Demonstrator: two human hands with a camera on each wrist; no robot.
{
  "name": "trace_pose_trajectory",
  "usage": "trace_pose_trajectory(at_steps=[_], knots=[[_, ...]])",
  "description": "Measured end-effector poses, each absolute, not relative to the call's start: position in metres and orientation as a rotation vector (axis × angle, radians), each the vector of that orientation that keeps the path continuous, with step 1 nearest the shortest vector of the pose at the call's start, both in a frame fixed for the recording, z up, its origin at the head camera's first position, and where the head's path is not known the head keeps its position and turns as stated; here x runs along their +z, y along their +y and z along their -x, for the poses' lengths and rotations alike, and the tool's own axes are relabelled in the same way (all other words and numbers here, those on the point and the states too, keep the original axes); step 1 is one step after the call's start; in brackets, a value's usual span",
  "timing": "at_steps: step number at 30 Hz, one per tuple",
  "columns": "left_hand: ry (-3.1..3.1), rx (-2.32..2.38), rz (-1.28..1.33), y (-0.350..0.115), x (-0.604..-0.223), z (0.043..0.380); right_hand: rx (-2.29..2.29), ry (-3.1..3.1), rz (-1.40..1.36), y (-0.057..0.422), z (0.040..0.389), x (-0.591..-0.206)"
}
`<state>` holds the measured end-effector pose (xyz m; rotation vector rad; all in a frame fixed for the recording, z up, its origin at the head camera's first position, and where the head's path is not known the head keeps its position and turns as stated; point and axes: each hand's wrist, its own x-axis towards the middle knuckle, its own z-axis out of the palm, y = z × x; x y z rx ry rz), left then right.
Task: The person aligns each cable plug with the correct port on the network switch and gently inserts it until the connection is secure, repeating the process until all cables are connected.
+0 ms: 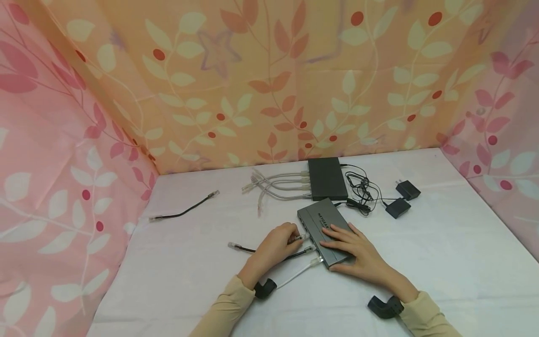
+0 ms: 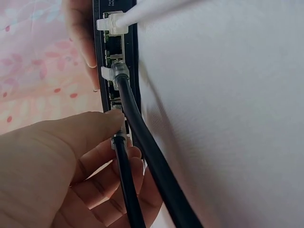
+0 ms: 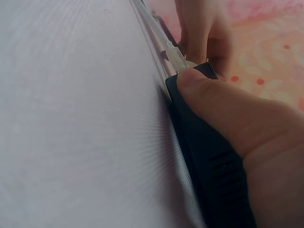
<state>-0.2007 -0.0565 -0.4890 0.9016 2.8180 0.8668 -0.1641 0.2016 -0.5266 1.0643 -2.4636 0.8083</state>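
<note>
A grey NETGEAR network switch [image 1: 324,229] lies angled on the table, its row of ports toward the left. My left hand [image 1: 278,241] pinches the clear plug [image 2: 118,126] of a short black network cable [image 2: 124,175] between thumb and fingers, right at a port. Another black network cable [image 2: 147,133] sits in a port beside it, and a white network cable [image 1: 294,276] is plugged in nearest the front corner. My right hand [image 1: 358,250] rests on the switch with straight, spread fingers on top. Its thumb [image 3: 199,85] presses against the near edge.
Behind stands a black switch [image 1: 327,180] with several grey cables [image 1: 286,182] plugged into its left side. Tangled power cords [image 1: 364,189] lead to two black power adapters [image 1: 397,207] at the right. A loose short black cable [image 1: 185,210] lies at the left. Patterned curtains [image 1: 269,84] enclose the table.
</note>
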Motion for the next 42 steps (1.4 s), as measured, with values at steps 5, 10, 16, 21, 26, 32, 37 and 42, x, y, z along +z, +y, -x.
trace_pose_trajectory(at_steps=[5, 10, 16, 21, 26, 32, 37, 42], knots=[[2.83, 0.847, -0.89, -0.054, -0.49, 0.2, 0.813, -2.464, -1.069, 0.201, 0.164, -0.527], [2.834, 0.848, -0.893, -0.052, -0.491, 0.2, 0.813, -2.467, -1.067, 0.202, 0.164, -0.527], [2.832, 0.898, -0.878, -0.052, -0.496, 0.201, 0.82, -2.465, -1.07, 0.202, 0.165, -0.526], [2.828, 0.937, -0.858, -0.051, -0.498, 0.2, 0.814, -2.464, -1.068, 0.202, 0.165, -0.526], [2.841, 0.923, -0.836, -0.049, -0.499, 0.198, 0.799, -2.472, -1.061, 0.203, 0.165, -0.526], [2.892, 0.882, -0.849, -0.045, -0.5, 0.198, 0.809, -2.476, -1.053, 0.204, 0.165, -0.524], [2.936, 0.859, -0.881, -0.044, -0.502, 0.197, 0.816, -2.471, -1.05, 0.203, 0.165, -0.526], [2.911, 0.923, -0.885, -0.047, -0.503, 0.197, 0.905, -2.48, -1.001, 0.204, 0.165, -0.528]])
